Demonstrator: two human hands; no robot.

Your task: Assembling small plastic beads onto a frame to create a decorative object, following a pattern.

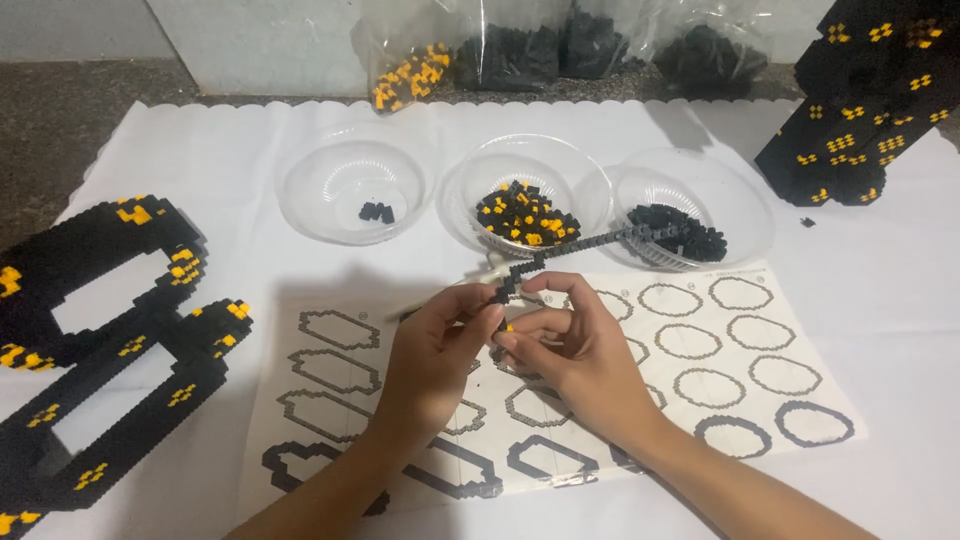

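While your left hand (pixel 435 340) pinches the near end of a thin black brick strip (pixel 580 245), your right hand (pixel 570 350) closes its fingers (pixel 515 338) on a small orange brick (pixel 508 327) just below it. The strip rises above the printed instruction sheet (pixel 700 350) toward the middle clear bowl (pixel 480 175) of black and orange bricks. Two other bowls stand beside it on the white table (pixel 900 300), and large black ring sections (pixel 100 340) lie at your left.
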